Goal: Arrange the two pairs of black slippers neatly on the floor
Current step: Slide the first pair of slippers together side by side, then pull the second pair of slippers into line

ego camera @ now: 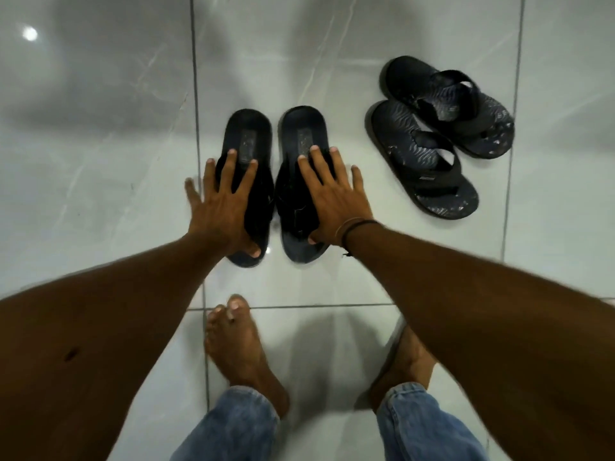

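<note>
Both hands lie flat with fingers spread, left hand (pixel 222 207) and right hand (pixel 336 201) each pressing 1 slipper of the near pair (pixel 276 184) on the tiled floor (pixel 100 161), while the patterned pair (pixel 439 134), overlapping askew to the right, looks light, flexible and best lifted by its straps.

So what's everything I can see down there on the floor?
Plain slippers: two, black, side by side in the middle, heels away from the person, one under each hand.
Patterned slippers: two, black with a wavy grey print, to the right, lying at an angle, one overlapping the other.
Floor: glossy pale grey tiles with dark grout lines.
Light reflection: one, white, top left.
Jeans: blue, cuffs at the bottom.
Feet: two, bare, on the tiles.
Wristbands: thin, dark, on the right wrist.
Left hand: flat, fingers spread, on the left plain slipper.
Right hand: flat, fingers spread, on the right plain slipper.
</note>
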